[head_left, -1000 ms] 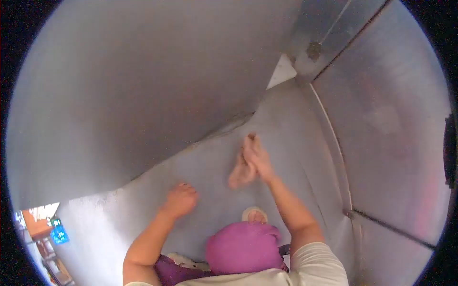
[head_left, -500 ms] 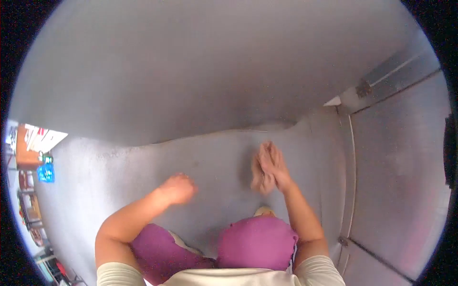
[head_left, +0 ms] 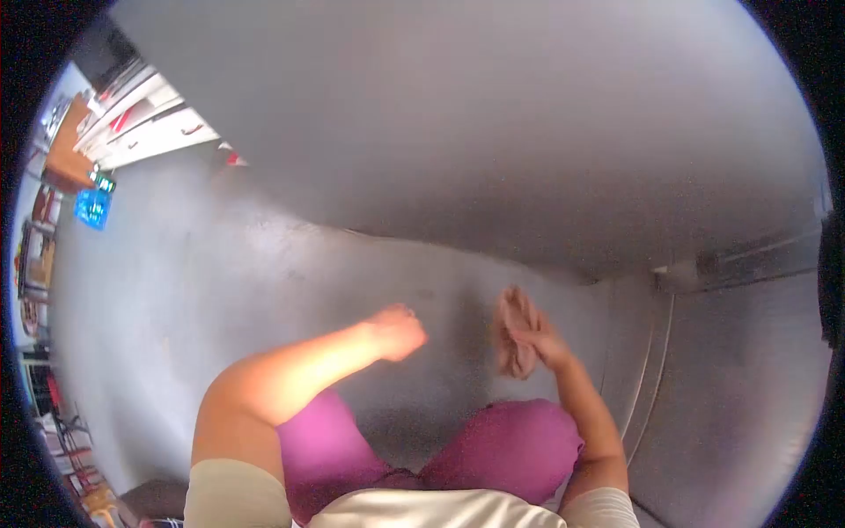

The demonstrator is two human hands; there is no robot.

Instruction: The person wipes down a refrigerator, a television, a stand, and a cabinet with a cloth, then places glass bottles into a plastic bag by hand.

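Note:
A crumpled beige-pink cloth (head_left: 515, 333) is gripped in my right hand (head_left: 544, 341), a little above the grey floor and in front of my right knee. My left hand (head_left: 398, 333) is curled closed in front of my body, to the left of the cloth and apart from it. Whether anything small is inside its fingers cannot be made out. Both knees, in purple trousers (head_left: 510, 449), are bent below the hands.
A large grey surface (head_left: 493, 114) fills the top of the view. Grey panels (head_left: 739, 370) stand at the right. At the far left are white drawers (head_left: 158, 136), a blue bag (head_left: 92, 208), a wooden cabinet (head_left: 69, 154) and chairs.
The view has swung, bringing the drawers and more of the room in at the left. Both hands now appear further right in view, with the cloth still in my right hand.

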